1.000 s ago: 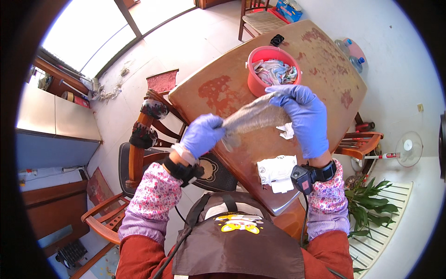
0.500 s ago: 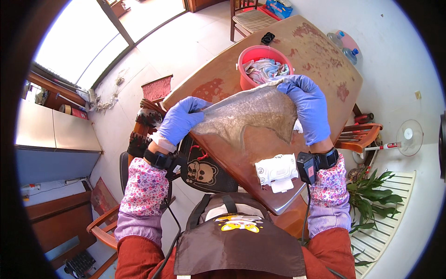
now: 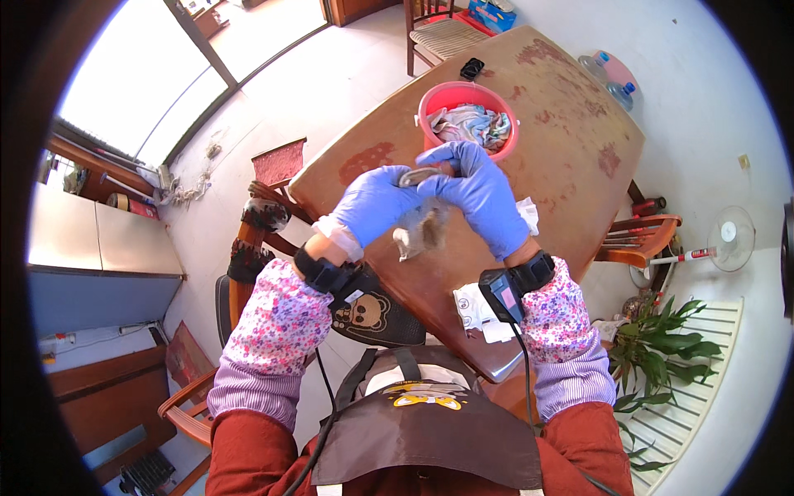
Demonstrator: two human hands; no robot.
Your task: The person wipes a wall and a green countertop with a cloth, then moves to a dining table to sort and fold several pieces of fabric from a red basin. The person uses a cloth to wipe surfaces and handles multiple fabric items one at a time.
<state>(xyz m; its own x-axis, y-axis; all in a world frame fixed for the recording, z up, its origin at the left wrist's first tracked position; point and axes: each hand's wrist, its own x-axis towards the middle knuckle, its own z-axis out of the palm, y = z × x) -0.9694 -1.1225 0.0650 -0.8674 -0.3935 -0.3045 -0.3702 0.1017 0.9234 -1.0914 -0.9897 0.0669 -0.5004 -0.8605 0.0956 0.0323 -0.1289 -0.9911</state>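
A damp grey-brown cloth [image 3: 424, 228] is bunched up between my two hands, its loose end hanging blurred over the wooden table [image 3: 571, 124]. My left hand [image 3: 376, 202], in a blue glove, closes on the gathered top of the cloth from the left. From the right, my right hand [image 3: 478, 194], gloved the same way, grips the same bunch with bent fingers. The two hands nearly touch, and the fingers hide part of the cloth. Just beyond them stands a pink bucket [image 3: 428, 103] with crumpled, multicoloured cloths [image 3: 471, 124] in it.
A white wipes packet [image 3: 471, 307] lies near the table's front edge, partly behind my right wrist. A small black object [image 3: 472, 69] rests past the bucket. Chairs [image 3: 451, 37] stand around the table. A leafy plant [image 3: 662, 355] and plastic bottles [image 3: 620, 95] are on the right.
My hands have come together from wide apart. The cloth, stretched out between them before, is now gathered into a bunch.
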